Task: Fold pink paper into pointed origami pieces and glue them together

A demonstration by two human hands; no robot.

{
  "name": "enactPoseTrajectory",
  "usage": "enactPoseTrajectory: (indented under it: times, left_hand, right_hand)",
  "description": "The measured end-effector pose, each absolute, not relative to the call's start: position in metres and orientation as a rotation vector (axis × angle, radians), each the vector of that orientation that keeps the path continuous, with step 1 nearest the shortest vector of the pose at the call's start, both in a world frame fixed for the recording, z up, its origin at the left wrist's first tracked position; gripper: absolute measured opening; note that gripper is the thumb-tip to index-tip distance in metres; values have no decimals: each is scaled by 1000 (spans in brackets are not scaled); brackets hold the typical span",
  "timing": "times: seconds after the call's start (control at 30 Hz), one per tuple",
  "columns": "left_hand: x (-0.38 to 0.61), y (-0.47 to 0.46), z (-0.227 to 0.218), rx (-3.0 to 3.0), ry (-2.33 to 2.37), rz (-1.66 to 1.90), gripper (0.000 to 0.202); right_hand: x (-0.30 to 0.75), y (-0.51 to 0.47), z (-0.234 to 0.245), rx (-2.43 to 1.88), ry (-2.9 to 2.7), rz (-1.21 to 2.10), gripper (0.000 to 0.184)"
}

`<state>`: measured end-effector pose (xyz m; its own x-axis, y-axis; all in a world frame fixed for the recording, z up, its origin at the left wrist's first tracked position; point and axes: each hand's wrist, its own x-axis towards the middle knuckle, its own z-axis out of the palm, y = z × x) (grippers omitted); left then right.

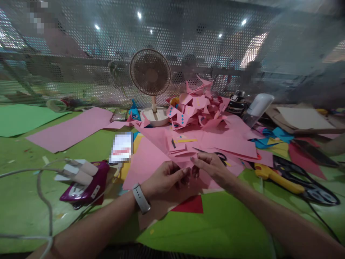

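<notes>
My left hand (167,175), with a pale watch band (141,198) at the wrist, is closed in a pinch over the pink paper sheets (147,162). Close beside it, my right hand (211,167) also pinches, its fingertips almost meeting the left ones. Whatever lies between the fingers is too small and blurred to name. Just beyond the hands is a small stack of folded pink paper (178,146) with a yellow strip on it. Black-handled scissors (221,158) lie partly behind my right hand. Under my left forearm and hand is a brown sheet (156,212), beside a red piece of paper (190,205).
A heap of cut pink paper (198,104) stands at the back beside a small fan (151,73). A purple power strip (84,187) with white plugs and cables lies left, near a lit phone (121,147). A yellow glue gun (280,178) and large black scissors (304,176) lie right.
</notes>
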<state>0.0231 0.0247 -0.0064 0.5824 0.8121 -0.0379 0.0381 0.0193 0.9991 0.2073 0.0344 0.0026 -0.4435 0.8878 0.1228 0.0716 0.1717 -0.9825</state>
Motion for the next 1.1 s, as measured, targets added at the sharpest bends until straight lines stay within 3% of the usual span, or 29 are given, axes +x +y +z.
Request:
enactPoseTrajectory:
  times: [0.13, 0.63, 0.77, 0.9, 1.0, 1.1]
  left_hand:
    - [21, 24, -5, 1477, 762, 690, 36]
    - [12, 27, 1, 1384, 795, 639, 27]
    - [-4, 27, 5, 1246, 622, 474, 19]
    - [-8, 23, 12, 1268, 519, 84, 14]
    - [-9, 23, 17, 1273, 525, 10, 12]
    - [-17, 33, 22, 1210, 534, 240, 5]
  right_hand:
    - [208, 34, 3, -981, -1673, 1368, 24]
    - [242, 52, 17, -958, -1862, 1818, 19]
    - [248, 64, 13, -887, -1439, 1664, 20]
    - [243, 66, 9, -800, -1241, 1645, 38]
    - [237, 58, 9, -866, -1284, 1590, 27]
    - [235, 55, 9, -949, -1098, 1558, 15]
